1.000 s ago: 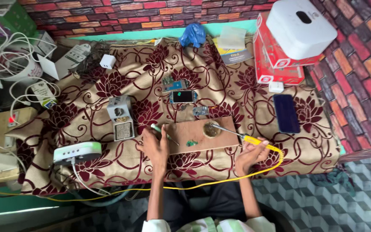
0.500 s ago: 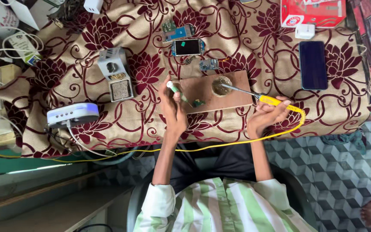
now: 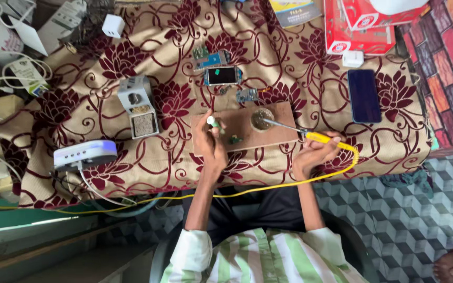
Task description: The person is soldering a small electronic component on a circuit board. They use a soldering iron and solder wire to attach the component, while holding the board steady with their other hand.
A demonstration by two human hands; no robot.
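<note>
Two hazards were judged: the soldering iron (image 3: pixel 310 136) gripped in the right hand (image 3: pixel 314 154) could scorch the cloth-covered worktop (image 3: pixel 132 167) near its front edge, or the left hand (image 3: pixel 209 141) pinching a small green-tipped piece (image 3: pixel 214 122).

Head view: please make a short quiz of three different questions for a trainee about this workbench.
1. True or false: the right hand holds a yellow-handled soldering iron.
2. Where does the iron's tip rest? A) in the small round tin on the wooden board B) on the dark phone C) on the white box
3. Fill in: the fingers of the left hand hold a small ____ spool.

Key: 1 true; 2 A; 3 green.
</note>
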